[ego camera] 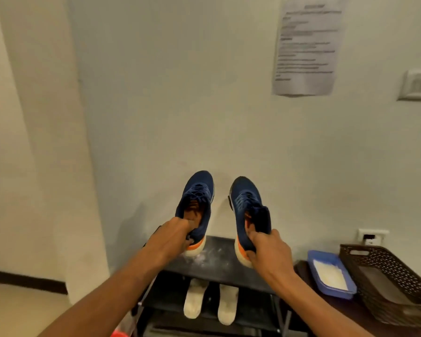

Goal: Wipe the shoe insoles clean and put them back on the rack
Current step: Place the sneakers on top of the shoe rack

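Navy shoes, orange-white soles; blue tray

two bare forearms, uncovered as far up as the view reaches, lean with faint tendons along them. the left hand and right hand are bare too, knuckles showing on the fingers.

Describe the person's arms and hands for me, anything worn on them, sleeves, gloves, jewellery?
The left hand and right hand are ungloved, with no ring that I can make out. The left forearm and right forearm are uncovered to the frame edge: no sleeve shows. A dark shape by the left wrist is too unclear to name.
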Demonstrator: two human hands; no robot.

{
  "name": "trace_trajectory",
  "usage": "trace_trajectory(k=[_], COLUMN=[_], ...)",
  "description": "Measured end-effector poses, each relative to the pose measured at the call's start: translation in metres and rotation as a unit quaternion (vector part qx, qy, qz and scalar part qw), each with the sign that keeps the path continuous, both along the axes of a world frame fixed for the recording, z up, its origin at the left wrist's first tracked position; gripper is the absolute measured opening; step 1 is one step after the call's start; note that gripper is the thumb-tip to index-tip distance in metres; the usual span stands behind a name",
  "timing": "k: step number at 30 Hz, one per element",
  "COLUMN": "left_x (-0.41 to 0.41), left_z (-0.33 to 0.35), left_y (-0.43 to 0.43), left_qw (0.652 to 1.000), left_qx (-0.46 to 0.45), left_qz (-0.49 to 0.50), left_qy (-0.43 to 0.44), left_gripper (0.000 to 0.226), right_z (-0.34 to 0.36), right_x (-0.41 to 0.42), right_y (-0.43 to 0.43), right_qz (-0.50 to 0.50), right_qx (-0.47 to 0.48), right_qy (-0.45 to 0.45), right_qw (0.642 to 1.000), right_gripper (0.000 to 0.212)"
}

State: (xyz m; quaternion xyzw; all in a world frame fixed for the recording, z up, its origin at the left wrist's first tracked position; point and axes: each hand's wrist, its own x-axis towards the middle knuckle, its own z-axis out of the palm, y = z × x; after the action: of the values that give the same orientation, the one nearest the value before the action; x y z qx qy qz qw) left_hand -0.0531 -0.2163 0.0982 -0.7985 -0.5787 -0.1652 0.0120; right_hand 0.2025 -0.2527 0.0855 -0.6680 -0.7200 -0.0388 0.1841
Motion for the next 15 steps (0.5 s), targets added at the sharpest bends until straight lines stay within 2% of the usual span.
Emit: trace_trajectory(k=[8, 12, 15], left_x=[-0.03, -0.023, -0.019], left_z=[-0.086, -0.117, -0.125], left_y=[0.054, 0.072, 0.08], left_qw=[0.994, 0.989, 0.989], left_qx=[-0.109, -0.14, -0.136], left_qz=[0.027, 0.02, 0.014], left_qy=[0.013, 0.036, 0.056], left_gripper=[0.022, 0.023, 0.019], right_z=[-0.077, -0.107, -0.113], right_x=[-0.045, -0.047, -0.05], right_y=[0.067, 0.084, 0.092], right_qz=[-0.001, -0.012, -0.014], right_qx=[-0.103, -0.136, -0.139], right_qy=[-0.025, -0.041, -0.06], right_qw=[0.994, 0.99, 0.988], right_gripper=[0.026, 0.034, 0.031])
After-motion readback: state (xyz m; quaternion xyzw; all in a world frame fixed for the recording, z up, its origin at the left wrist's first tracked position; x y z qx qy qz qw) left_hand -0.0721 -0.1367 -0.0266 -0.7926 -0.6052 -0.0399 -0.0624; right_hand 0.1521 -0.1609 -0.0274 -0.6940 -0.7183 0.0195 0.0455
